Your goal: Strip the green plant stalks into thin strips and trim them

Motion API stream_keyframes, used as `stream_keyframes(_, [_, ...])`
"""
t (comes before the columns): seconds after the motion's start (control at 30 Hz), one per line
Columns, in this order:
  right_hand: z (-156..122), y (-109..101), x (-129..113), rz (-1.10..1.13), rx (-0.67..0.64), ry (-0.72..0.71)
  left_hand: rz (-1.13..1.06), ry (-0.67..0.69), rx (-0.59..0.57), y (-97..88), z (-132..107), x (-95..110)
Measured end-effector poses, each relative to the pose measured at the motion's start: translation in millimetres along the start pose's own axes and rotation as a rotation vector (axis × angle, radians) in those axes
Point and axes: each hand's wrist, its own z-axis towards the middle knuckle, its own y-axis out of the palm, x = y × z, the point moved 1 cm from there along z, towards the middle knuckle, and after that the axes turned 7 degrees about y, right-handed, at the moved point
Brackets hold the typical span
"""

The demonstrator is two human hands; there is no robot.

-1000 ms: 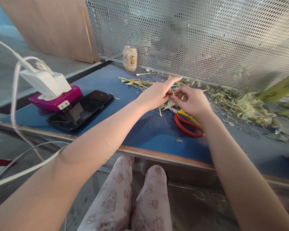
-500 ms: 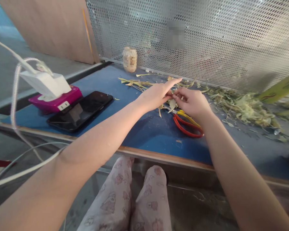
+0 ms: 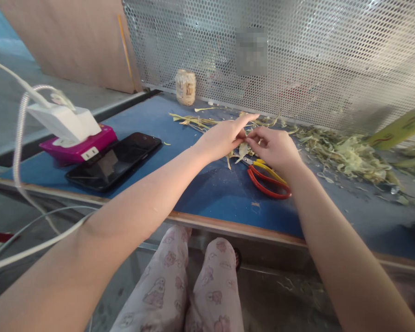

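My left hand reaches over the blue tabletop, its index finger stretched out while the thumb and other fingers pinch a pale, dried leaf. Close against it, my right hand has thumb and fingers pinched together at the same leafy piece. Fingertips hide most of where it is gripped. Just below the right hand lie scissors with red and yellow handles, their blades partly under plant scraps. Long yellowish stems lie beyond the left hand. Right of my hands spreads a heap of dried leaves.
A black phone lies at left beside a magenta power strip with white chargers and cables. A jar stands near the perforated metal screen. A yellow-green packet leans at the far right.
Both hands stay nearly in place, with the fingertips shifting slightly around the leaf. The view moves a little; the other things on the table stay put.
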Motion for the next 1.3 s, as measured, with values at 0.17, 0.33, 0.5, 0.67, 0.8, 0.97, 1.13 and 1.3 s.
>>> stream_keyframes(0.17, [-0.9,-1.3,-3.0,0.01,-0.004,0.009,0.02,-0.001,0.033,-0.8,0.0,-0.1])
stream_keyframes(0.33, [-2.1,-1.7,-3.5,0.003,-0.03,0.01,0.019,-0.006,0.024,-0.4,-0.3,-0.4])
stream_keyframes(0.5, [-0.4,0.7,0.3,0.008,-0.014,0.011,0.012,0.032,0.041,-1.6,0.2,1.4])
stream_keyframes(0.67, [-1.2,0.0,-0.4,0.014,-0.004,0.003,-0.002,0.047,0.021,-2.0,0.5,2.4])
stream_keyframes(0.8, [-2.9,-3.1,-3.0,0.016,0.013,0.005,0.022,0.0,0.041,-1.2,0.0,0.2])
stream_keyframes(0.97, [-2.9,-5.1,-3.4,0.023,0.007,0.006,0.044,-0.011,0.055,-0.4,-0.3,-2.1])
stream_keyframes(1.13, [-2.1,-2.9,0.3,0.032,0.025,0.022,0.054,0.0,0.058,-0.4,-0.1,-3.1])
stream_keyframes(1.3, [-1.3,-0.1,4.2,0.06,0.049,0.04,0.063,-0.009,0.078,-0.5,-0.1,-3.1])
